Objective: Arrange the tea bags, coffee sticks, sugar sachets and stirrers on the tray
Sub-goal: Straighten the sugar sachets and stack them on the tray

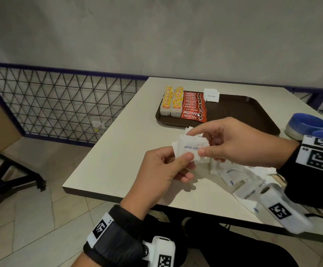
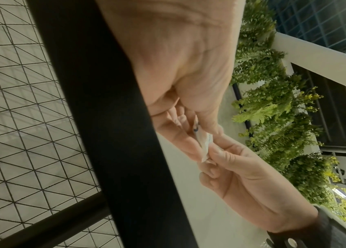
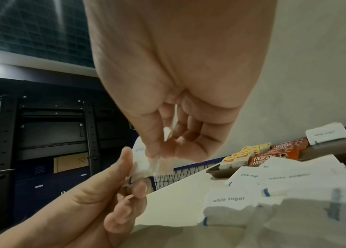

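Head: left hand (image 1: pixel 163 166) and right hand (image 1: pixel 232 143) both pinch a small stack of white paper sugar sachets (image 1: pixel 190 148) above the beige table (image 1: pixel 118 151), near the dark brown plastic tray (image 1: pixel 243 112). Tray holds yellow tea bags (image 1: pixel 171 102), red coffee sticks (image 1: pixel 194 106).
Left wrist: thumb and fingers (image 2: pixel 180 139) clamp the stack edge-on.
Right wrist: fingertips (image 3: pixel 153 147) grip it; loose sachets (image 3: pixel 229 199) lie on the table.

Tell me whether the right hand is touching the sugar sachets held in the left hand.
Touching. In the head view the right hand pinches the sugar sachets that the left hand grips.
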### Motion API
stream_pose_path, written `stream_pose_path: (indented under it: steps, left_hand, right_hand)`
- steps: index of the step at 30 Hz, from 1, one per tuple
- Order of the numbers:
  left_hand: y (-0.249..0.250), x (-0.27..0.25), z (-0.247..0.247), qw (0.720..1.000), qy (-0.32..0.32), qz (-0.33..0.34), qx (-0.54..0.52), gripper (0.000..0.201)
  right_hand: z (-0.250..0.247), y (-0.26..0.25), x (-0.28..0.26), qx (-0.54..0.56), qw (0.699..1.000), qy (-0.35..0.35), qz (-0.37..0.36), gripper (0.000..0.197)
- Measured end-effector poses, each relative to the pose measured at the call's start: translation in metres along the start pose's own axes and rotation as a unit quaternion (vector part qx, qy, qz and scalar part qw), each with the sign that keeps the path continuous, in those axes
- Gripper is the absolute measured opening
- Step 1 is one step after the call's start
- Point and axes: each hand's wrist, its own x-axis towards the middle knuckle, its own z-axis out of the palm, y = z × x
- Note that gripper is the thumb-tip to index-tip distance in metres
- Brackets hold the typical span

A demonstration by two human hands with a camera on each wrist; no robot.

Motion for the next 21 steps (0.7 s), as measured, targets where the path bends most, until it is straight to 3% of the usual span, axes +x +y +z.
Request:
stream_pose_path:
  steps: [3, 7, 11, 14, 19, 21]
  left_hand:
    - [0.001, -0.001, 0.001, 1.0, -0.01, -0.003, 0.007, 0.03]
    - [0.001, -0.003, 0.001, 1.0, -0.014, 0.002, 0.025, 0.032]
    - [-0.003, -0.004, 0.001, 0.998, -0.021, 0.018, 0.053, 0.034]
    - [-0.008, -0.002, 0.002, 0.995, -0.038, 0.035, 0.089, 0.034]
    - [-0.013, -0.006, 0.004, 0.976, -0.016, 0.103, 0.193, 0.016]
    - [-0.016, -0.002, 0.003, 0.973, 0.019, 0.123, 0.193, 0.004]
  right_hand:
    - [0.0, 0.0, 0.003, -0.039, 0.999, 0.001, 0.006, 0.045]
    - [0.001, 0.0, 0.003, -0.078, 0.996, 0.025, 0.032, 0.034]
    - [0.003, -0.001, 0.002, 0.036, 0.998, -0.012, 0.05, 0.016]
    - [-0.003, 0.0, 0.002, 0.04, 0.996, -0.056, 0.051, 0.008]
    - [-0.029, 0.0, 0.011, -0.008, 0.988, -0.138, 0.075, 0.008]
    - [-0.054, 0.004, 0.026, -0.023, 0.986, -0.129, 0.104, 0.007]
